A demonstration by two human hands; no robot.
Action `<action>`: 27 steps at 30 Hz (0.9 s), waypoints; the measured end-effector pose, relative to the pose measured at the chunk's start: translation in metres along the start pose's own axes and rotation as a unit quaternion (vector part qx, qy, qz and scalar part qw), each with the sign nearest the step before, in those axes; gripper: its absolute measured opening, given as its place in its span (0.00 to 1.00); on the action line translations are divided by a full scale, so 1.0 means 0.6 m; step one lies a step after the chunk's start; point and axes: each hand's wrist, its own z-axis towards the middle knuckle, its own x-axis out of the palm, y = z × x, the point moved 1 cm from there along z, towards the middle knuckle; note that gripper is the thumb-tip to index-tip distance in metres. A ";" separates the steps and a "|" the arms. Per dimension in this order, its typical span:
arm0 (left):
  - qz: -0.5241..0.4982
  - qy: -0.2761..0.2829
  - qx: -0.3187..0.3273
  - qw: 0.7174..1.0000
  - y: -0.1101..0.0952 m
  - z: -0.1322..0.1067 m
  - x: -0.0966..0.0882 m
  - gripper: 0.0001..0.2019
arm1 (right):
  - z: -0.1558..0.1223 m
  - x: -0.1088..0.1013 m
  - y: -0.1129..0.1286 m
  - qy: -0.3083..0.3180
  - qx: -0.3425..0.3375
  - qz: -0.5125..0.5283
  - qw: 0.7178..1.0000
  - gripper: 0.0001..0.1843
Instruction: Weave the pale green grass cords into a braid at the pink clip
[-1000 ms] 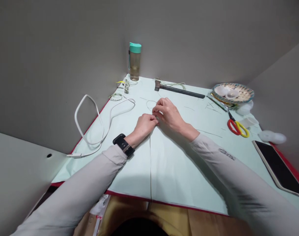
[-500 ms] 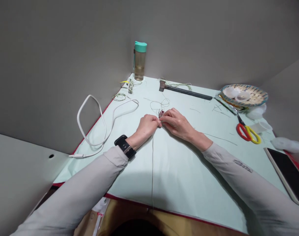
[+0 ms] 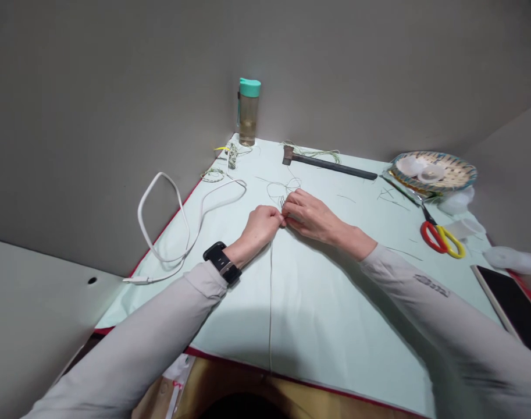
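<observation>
My left hand (image 3: 262,228), with a black watch (image 3: 223,262) at its wrist, is closed in a pinch at the middle of the table. Touching it, my right hand (image 3: 312,216) has its fingers bent and pressed together. Between the fingertips is a small bundle of thin cord (image 3: 282,201), mostly hidden by my right fingers. Fine green loops (image 3: 290,186) spread from it on the far side. A pale cord (image 3: 271,308) runs straight from under my left hand to the table's near edge.
A white charging cable (image 3: 200,212) curls at the left. Behind are a bottle (image 3: 248,116) and a small dark-handled axe or hammer (image 3: 335,167). Rightward lie a woven basket (image 3: 459,171), red-and-yellow-handled scissors (image 3: 442,238), clear plastic pieces (image 3: 512,259) and a phone (image 3: 507,299). Cord scraps (image 3: 391,195) lie about.
My right hand has shifted slightly and its fingers now cover more of the small bundle. My left hand keeps its pinch in nearly the same place. The view has tilted slightly.
</observation>
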 end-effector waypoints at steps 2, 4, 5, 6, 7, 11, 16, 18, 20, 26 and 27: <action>0.004 -0.001 0.003 1.000 0.000 0.000 0.000 0.12 | -0.003 0.001 -0.001 -0.003 -0.008 -0.012 1.000 0.10; 0.008 -0.003 0.006 1.000 0.000 0.000 0.000 0.13 | -0.008 0.003 -0.002 -0.013 -0.014 -0.024 1.000 0.11; 0.010 -0.004 0.007 1.000 0.000 0.000 0.000 0.13 | -0.011 0.004 -0.003 -0.018 -0.017 -0.029 0.999 0.11; 0.012 -0.005 0.008 1.000 0.000 0.000 -0.001 0.13 | -0.014 0.004 -0.004 -0.023 -0.020 -0.034 0.999 0.12; 0.014 -0.006 0.008 1.000 0.000 0.001 -0.001 0.13 | -0.017 0.004 -0.005 -0.027 -0.022 -0.038 0.999 0.12; 0.020 -0.009 0.011 1.000 0.001 0.001 -0.001 0.12 | -0.022 0.001 -0.004 -0.044 -0.028 -0.053 0.997 0.14; 0.023 -0.012 0.017 1.000 0.002 0.002 -0.001 0.13 | -0.022 0.004 0.002 -0.055 -0.007 -0.063 0.996 0.16; 0.023 -0.012 0.019 0.999 0.003 0.002 -0.001 0.13 | -0.023 0.008 0.003 -0.062 0.006 -0.050 0.997 0.16; 0.018 -0.010 0.020 1.000 0.003 0.002 -0.001 0.13 | -0.025 0.011 0.004 -0.080 0.012 -0.040 0.996 0.16; -0.002 0.000 0.016 1.000 0.004 -0.001 0.000 0.11 | -0.029 0.011 0.022 -0.130 0.042 -0.035 0.990 0.15; -0.004 0.001 0.015 1.000 0.004 -0.002 0.000 0.10 | -0.031 0.011 0.027 -0.132 0.065 -0.010 0.989 0.14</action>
